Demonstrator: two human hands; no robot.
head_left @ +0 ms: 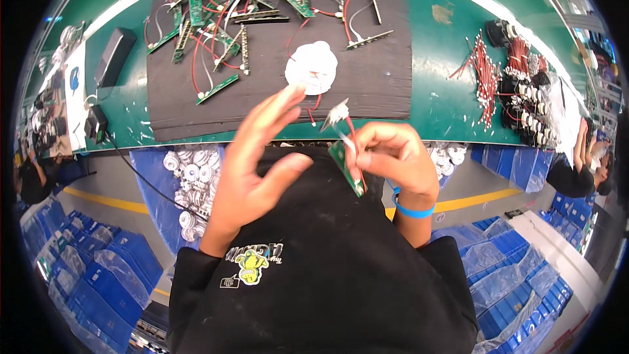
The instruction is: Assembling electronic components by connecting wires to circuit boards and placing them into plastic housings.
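My right hand (401, 157), with a blue band at its wrist, pinches a small green circuit board (342, 160) by its red and white wires. A second small board end (337, 115) with a pale connector hangs at the top of those wires. My left hand (255, 164) is spread, its fingertips by the lower edge of a white round plastic part (306, 64). That part lies on a dark mat (262, 101), a red wire coming out below it. Several wired green boards (195, 6) lie heaped at the mat's far side.
Red wire bundles (483, 82) and dark spools lie on the green bench at right. A black box (116, 57) and a corded adapter (96, 123) are at left. Blue-lined bins hold white round parts (193, 174) below the edge. Other people (573, 174) work at the sides.
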